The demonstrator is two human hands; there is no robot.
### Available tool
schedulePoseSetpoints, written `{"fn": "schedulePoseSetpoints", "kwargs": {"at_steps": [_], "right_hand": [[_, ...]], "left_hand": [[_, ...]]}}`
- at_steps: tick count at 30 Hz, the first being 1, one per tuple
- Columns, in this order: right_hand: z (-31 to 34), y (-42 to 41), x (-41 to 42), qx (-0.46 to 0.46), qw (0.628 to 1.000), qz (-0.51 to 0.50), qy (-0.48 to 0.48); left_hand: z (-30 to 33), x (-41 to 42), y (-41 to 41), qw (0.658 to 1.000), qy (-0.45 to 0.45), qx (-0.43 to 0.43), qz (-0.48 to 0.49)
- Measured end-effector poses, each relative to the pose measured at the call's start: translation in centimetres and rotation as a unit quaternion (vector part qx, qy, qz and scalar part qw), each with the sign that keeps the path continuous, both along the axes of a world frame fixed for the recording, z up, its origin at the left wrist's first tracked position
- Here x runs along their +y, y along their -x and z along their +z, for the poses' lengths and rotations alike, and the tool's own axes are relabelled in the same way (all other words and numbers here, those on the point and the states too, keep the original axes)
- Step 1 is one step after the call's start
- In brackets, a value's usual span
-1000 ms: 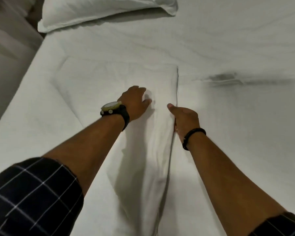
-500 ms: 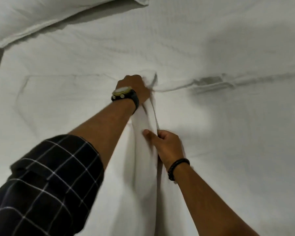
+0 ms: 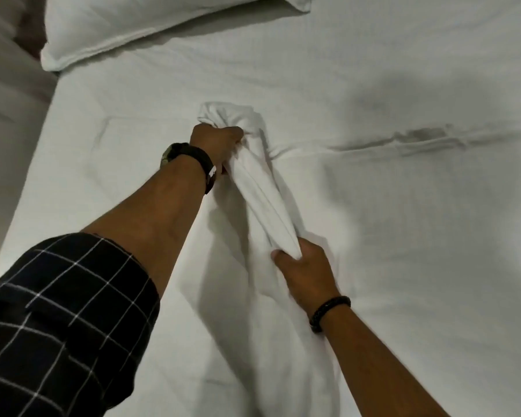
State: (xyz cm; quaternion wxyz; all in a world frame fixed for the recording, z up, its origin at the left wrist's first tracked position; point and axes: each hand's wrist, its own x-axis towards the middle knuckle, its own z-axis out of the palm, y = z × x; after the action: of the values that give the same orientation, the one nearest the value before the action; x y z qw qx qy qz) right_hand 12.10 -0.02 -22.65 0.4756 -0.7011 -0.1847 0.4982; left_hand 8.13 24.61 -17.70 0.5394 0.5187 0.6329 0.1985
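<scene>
A white cloth [image 3: 262,194] lies gathered into a long bunch on the white bed [image 3: 403,236]. My left hand [image 3: 217,142], with a watch on the wrist, grips the bunch near its far end, where a wad of fabric sticks out beyond the fist. My right hand [image 3: 306,269], with a black bracelet on the wrist, grips the same bunch lower down, closer to me. Between the two hands the cloth is raised off the bed; below my right hand it spreads out towards me.
A white pillow [image 3: 151,22] lies at the head of the bed, top left. The bed's left edge [image 3: 39,152] drops to a pale floor. A dark crease [image 3: 424,136] runs across the sheet to the right.
The flat folded cloth has been gathered up. My hands went from lying on it to gripping it, the left at the far end, the right pulled back towards me.
</scene>
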Motion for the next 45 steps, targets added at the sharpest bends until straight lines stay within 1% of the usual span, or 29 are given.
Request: {"fn": "schedulePoseSetpoints", "kwargs": {"at_steps": [2,3,6,10,12,14,17,19,22,23,26,28,29,30,31,32,33,34,35,36,37,38,39,40,41,42,43,44,45], "right_hand": [[1.4,3.0,0.2,-0.055,0.998,0.008,-0.037],[2.2,4.6,0.3,-0.078,0.995,0.020,-0.057],[4.9,9.1,1.0,-0.137,0.983,0.084,-0.091],[7.3,16.8,1.8,-0.210,0.941,0.240,-0.116],[7.1,22.1,1.5,-0.246,0.902,0.326,-0.137],[5.9,26.9,0.3,-0.285,0.858,0.410,-0.122],[2.6,30.8,-2.1,-0.305,0.820,0.479,-0.068],[1.2,31.7,-3.8,-0.330,0.803,0.493,-0.057],[0.2,32.6,-5.3,-0.356,0.787,0.496,-0.081],[0.1,32.5,-5.2,-0.349,0.793,0.493,-0.081],[0.9,31.2,-2.9,-0.329,0.837,0.424,-0.104],[1.5,30.3,0.0,-0.370,0.852,0.335,-0.154],[1.6,29.9,1.7,-0.395,0.852,0.288,-0.187],[1.6,29.5,3.3,-0.419,0.845,0.255,-0.214],[1.2,29.0,5.0,-0.442,0.832,0.253,-0.221],[0.8,28.3,6.6,-0.462,0.815,0.291,-0.196],[0.1,27.6,8.0,-0.486,0.778,0.374,-0.137],[-0.9,26.8,8.8,-0.517,0.715,0.464,-0.077],[-1.9,25.7,9.2,-0.544,0.651,0.529,-0.038],[-2.9,24.5,9.7,-0.567,0.614,0.548,-0.024],[-3.6,23.5,10.4,-0.584,0.611,0.534,-0.016],[-3.9,22.9,11.4,-0.592,0.627,0.507,-0.002],[-3.9,22.6,12.6,-0.587,0.654,0.476,0.021],[-3.7,22.7,13.7,-0.580,0.684,0.441,0.042],[-3.4,23.4,14.6,-0.573,0.706,0.413,0.052],[-2.8,24.8,15.3,-0.564,0.718,0.406,0.041],[-2.2,26.5,15.6,-0.554,0.720,0.418,-0.004],[-1.8,28.5,15.5,-0.546,0.705,0.448,-0.070],[-1.9,30.6,15.3,-0.544,0.676,0.479,-0.134]], "left_hand": [[1.6,0.1,4.1,0.996,0.017,-0.085,0.030],[2.5,0.2,6.7,0.993,0.011,-0.109,0.041],[4.5,0.2,16.1,0.984,-0.022,-0.145,0.099],[5.1,-2.7,30.9,0.972,-0.029,-0.119,0.201],[4.8,-5.2,38.1,0.956,-0.025,-0.111,0.271],[4.0,-8.3,44.5,0.943,-0.017,-0.095,0.319],[1.1,-13.9,51.0,0.929,0.025,-0.049,0.365],[-1.5,-18.0,53.0,0.912,0.061,-0.043,0.404],[-4.4,-22.2,54.4,0.873,0.089,-0.076,0.474],[-4.9,-22.7,54.5,0.866,0.089,-0.091,0.484],[-5.2,-22.9,54.5,0.863,0.078,-0.110,0.487],[-5.0,-23.4,55.2,0.866,0.063,-0.106,0.485],[-5.1,-23.7,55.7,0.867,0.057,-0.106,0.484],[-5.2,-24.2,56.0,0.869,0.056,-0.101,0.482],[-5.2,-24.5,56.1,0.870,0.059,-0.090,0.481],[-5.3,-24.7,56.1,0.872,0.064,-0.078,0.479],[-5.4,-24.7,56.1,0.872,0.067,-0.068,0.481],[-5.4,-24.5,56.0,0.873,0.064,-0.056,0.480],[-5.4,-24.4,55.7,0.879,0.058,-0.036,0.471],[-5.4,-24.1,55.4,0.889,0.041,0.002,0.456],[-5.2,-23.8,55.0,0.900,0.019,0.071,0.430],[-5.0,-23.7,54.5,0.899,-0.004,0.172,0.402],[-4.6,-23.5,53.8,0.887,-0.038,0.285,0.362],[-4.1,-23.3,52.6,0.870,-0.087,0.383,0.298],[-3.7,-22.8,51.2,0.859,-0.143,0.443,0.213],[-3.5,-22.2,49.6,0.855,-0.197,0.463,0.122],[-3.9,-21.5,47.9,0.856,-0.244,0.454,0.035],[-4.5,-20.9,46.2,0.857,-0.271,0.437,-0.046],[-5.2,-20.5,45.1,0.852,-0.285,0.425,-0.114]]}}
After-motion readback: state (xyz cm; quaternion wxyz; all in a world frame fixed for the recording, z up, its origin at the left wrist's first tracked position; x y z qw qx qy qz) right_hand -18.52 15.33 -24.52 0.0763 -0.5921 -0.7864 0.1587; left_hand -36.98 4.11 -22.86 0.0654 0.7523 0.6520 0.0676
